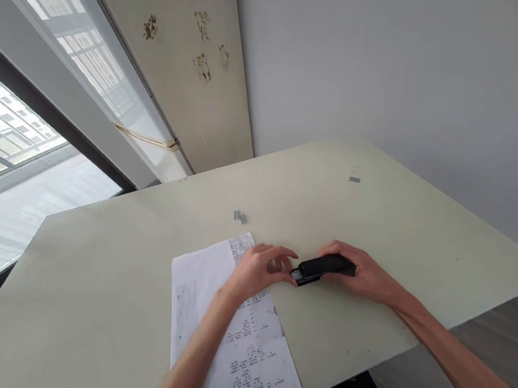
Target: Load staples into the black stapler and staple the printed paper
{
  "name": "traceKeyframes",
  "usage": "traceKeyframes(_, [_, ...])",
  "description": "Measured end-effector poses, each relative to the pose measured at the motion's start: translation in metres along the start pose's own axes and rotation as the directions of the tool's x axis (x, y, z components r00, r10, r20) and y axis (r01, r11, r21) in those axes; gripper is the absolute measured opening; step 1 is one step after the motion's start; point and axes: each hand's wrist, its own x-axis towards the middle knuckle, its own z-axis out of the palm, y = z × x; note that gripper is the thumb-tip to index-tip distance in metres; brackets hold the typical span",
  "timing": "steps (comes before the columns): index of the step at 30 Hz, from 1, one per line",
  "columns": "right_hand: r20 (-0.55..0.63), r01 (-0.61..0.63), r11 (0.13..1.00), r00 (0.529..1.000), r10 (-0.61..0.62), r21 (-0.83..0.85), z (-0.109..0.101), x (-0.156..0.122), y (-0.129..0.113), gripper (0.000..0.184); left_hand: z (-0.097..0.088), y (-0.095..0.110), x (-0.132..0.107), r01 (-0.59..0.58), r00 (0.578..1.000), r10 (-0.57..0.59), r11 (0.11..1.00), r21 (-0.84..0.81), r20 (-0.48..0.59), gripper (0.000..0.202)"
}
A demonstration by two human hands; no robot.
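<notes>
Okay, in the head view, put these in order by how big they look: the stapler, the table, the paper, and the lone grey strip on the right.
1. Table
2. Paper
3. Stapler, partly covered by the right hand
4. Grey strip

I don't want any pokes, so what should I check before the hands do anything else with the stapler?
1. Stapler held firmly: ok as far as it shows; the right hand is wrapped around it.
2. Left hand clear of the stapler: not ok; its thumb is right by the left end.
3. Paper out of the stapler: ok; it lies on the table, partly under the left arm.
4. Loose strips, likely staples, away from the hands: ok; two lie beyond the paper, another farther right.
5. Staples loaded inside: cannot tell; the inside is too small to make out.
</notes>
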Motion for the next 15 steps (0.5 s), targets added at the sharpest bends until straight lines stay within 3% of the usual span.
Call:
traceKeyframes(8, [-0.009,0.033,0.998,0.999,-0.033,0.046,0.002,0.001,0.002,0.021,0.012,-0.009,0.018,-0.110,0.994,0.108,0.978,0.180,0.019,0.037])
traceKeyframes(12, [-0.022,0.032,0.998,0.999,-0.031,0.050,0.003,0.000,0.002,0.021,0.011,-0.006,0.006,-0.154,0.986,0.165,0.954,0.255,-0.019,0.034])
traceKeyframes(15, [-0.018,0.011,0.999,1.000,-0.011,0.036,0.003,-0.001,0.001,0.023,-0.007,-0.008,-0.013,-0.095,0.985,0.133,0.946,0.310,-0.105,0.031])
